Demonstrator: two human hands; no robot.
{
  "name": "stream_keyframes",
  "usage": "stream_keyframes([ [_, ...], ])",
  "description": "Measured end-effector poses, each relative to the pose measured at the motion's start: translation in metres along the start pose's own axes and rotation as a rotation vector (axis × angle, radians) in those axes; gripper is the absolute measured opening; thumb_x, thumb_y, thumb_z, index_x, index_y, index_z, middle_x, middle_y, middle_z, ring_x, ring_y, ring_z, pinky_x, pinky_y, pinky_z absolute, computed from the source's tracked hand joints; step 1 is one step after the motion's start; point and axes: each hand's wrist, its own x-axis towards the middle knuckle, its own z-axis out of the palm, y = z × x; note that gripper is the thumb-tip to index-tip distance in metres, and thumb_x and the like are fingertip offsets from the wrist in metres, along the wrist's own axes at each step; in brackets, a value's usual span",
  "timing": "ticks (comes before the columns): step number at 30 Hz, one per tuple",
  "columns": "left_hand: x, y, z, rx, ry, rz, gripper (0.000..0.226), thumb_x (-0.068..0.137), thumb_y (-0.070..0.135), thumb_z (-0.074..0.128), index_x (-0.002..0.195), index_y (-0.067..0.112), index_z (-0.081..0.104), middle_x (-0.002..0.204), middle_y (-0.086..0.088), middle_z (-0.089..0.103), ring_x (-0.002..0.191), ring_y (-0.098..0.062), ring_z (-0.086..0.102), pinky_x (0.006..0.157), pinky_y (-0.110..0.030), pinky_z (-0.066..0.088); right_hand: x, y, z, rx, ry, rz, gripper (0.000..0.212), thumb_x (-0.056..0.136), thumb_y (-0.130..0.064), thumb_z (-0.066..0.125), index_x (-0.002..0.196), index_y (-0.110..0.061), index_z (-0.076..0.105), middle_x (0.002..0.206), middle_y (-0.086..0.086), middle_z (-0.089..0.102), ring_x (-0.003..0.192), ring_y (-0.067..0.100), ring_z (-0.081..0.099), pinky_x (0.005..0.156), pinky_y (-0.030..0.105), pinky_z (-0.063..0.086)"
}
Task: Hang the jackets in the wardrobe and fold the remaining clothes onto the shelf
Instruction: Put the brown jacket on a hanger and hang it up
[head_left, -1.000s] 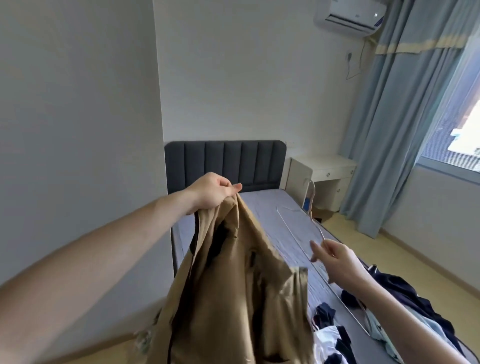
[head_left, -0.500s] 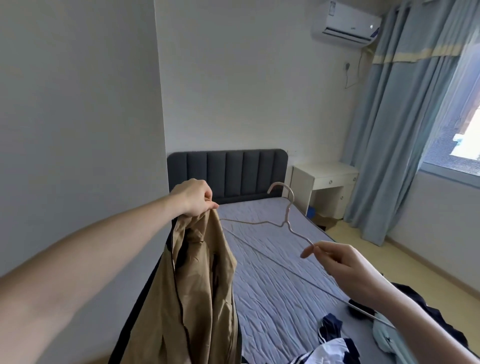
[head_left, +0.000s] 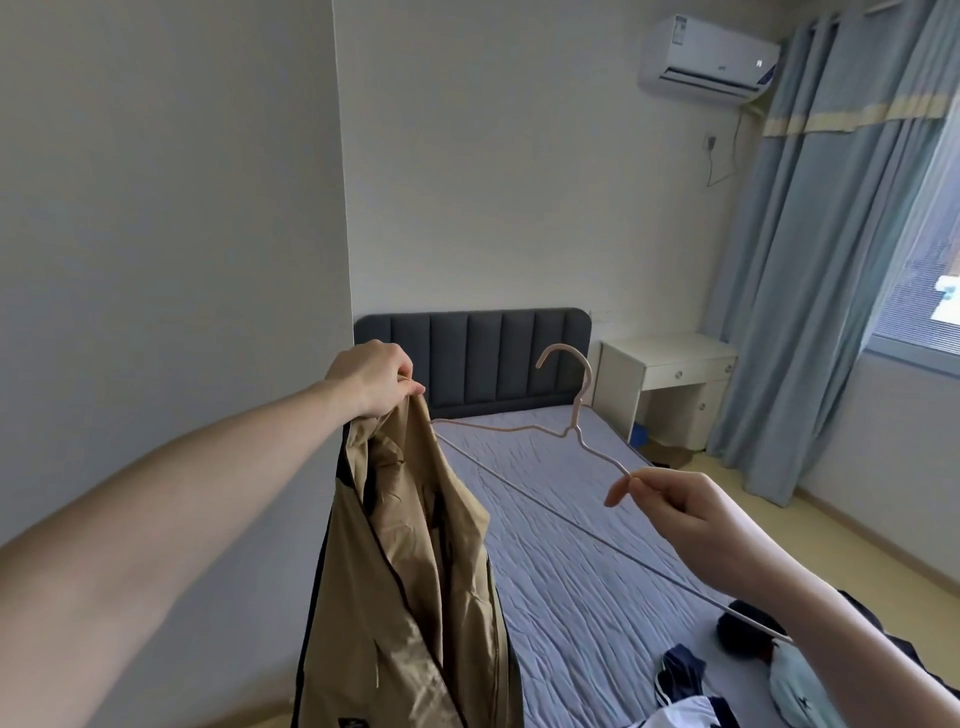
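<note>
Tan jacket hanging from my left hand, hanger's far tip just beside its collar.

The jacket (head_left: 415, 561) hangs straight down over the bed's (head_left: 571, 545) left edge, pinched at the collar by my left hand (head_left: 376, 376). My right hand (head_left: 680, 512) pinches one sloping arm of the pink wire hanger (head_left: 571, 423), hook up; its long axis runs toward the collar, so I judge the far tip goes in first. The jacket's hem is cut off below, its neck opening is hard to read, and no wardrobe is in view.
</note>
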Motion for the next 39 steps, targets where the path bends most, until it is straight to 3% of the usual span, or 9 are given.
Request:
stream_keyframes([
  [8, 0.006, -0.001, -0.010, -0.014, -0.018, -0.082, 0.043, 0.092, 0.048, 0.069, 0.061, 0.019, 0.062, 0.067, 0.004, 0.061, 0.065, -0.018, 0.056, 0.059, -0.028, 0.040, -0.008, -0.010, -0.021, 0.116, 0.088, 0.011, 0.032, 0.105, -0.027, 0.047, 0.093, -0.033, 0.075, 0.049, -0.008, 0.035, 0.044, 0.010, 0.026, 0.042, 0.021, 0.026],
  [11, 0.007, 0.006, -0.012, -0.061, -0.012, -0.090, 0.044, 0.092, 0.048, 0.069, 0.060, 0.019, 0.061, 0.064, 0.004, 0.062, 0.063, -0.016, 0.057, 0.055, -0.027, 0.037, -0.010, -0.012, -0.017, 0.098, 0.044, 0.022, 0.030, 0.106, -0.026, 0.047, 0.095, -0.027, 0.075, 0.050, -0.007, 0.035, 0.045, 0.012, 0.026, 0.043, 0.025, 0.024],
  [18, 0.008, 0.049, -0.029, -0.110, 0.005, 0.073, 0.040, 0.092, 0.048, 0.068, 0.064, 0.021, 0.065, 0.065, 0.007, 0.064, 0.069, -0.016, 0.061, 0.061, -0.031, 0.048, -0.002, -0.012, 0.012, 0.010, -0.043, 0.112, 0.026, 0.107, -0.028, 0.047, 0.099, -0.026, 0.072, 0.046, -0.010, 0.042, 0.043, 0.006, 0.030, 0.044, 0.021, 0.027],
  [23, 0.007, 0.068, -0.050, -0.160, 0.110, 0.150, 0.033, 0.091, 0.049, 0.070, 0.066, 0.027, 0.067, 0.068, 0.009, 0.065, 0.069, -0.015, 0.059, 0.057, -0.026, 0.038, 0.006, -0.008, 0.030, 0.014, 0.006, 0.203, 0.025, 0.106, -0.028, 0.050, 0.097, -0.025, 0.073, 0.045, -0.010, 0.049, 0.039, 0.006, 0.032, 0.040, 0.017, 0.027],
  [30, -0.008, 0.092, -0.086, -0.315, 0.235, 0.215, 0.028, 0.090, 0.049, 0.072, 0.076, 0.026, 0.076, 0.069, 0.007, 0.068, 0.072, -0.018, 0.062, 0.062, -0.025, 0.041, 0.019, -0.011, 0.051, 0.165, 0.181, 0.256, 0.025, 0.104, -0.031, 0.054, 0.089, -0.026, 0.073, 0.048, -0.005, 0.055, 0.037, 0.005, 0.033, 0.038, 0.019, 0.029],
  [34, -0.036, 0.122, -0.103, -0.486, 0.244, 0.249, 0.031, 0.090, 0.048, 0.072, 0.069, 0.024, 0.071, 0.056, 0.013, 0.063, 0.060, -0.006, 0.061, 0.058, -0.021, 0.043, 0.026, -0.014, 0.058, 0.293, 0.278, 0.271, 0.032, 0.104, -0.032, 0.055, 0.082, -0.025, 0.077, 0.048, -0.004, 0.049, 0.042, 0.009, 0.033, 0.043, 0.026, 0.028],
  [39, -0.100, 0.142, -0.084, -0.542, 0.241, 0.400, 0.034, 0.090, 0.053, 0.069, 0.070, 0.026, 0.063, 0.054, 0.010, 0.061, 0.051, -0.009, 0.059, 0.049, -0.019, 0.041, 0.015, -0.009, 0.053, 0.481, 0.492, 0.162, 0.037, 0.104, -0.026, 0.055, 0.074, -0.027, 0.078, 0.050, -0.013, 0.057, 0.042, -0.001, 0.048, 0.042, 0.010, 0.034],
])
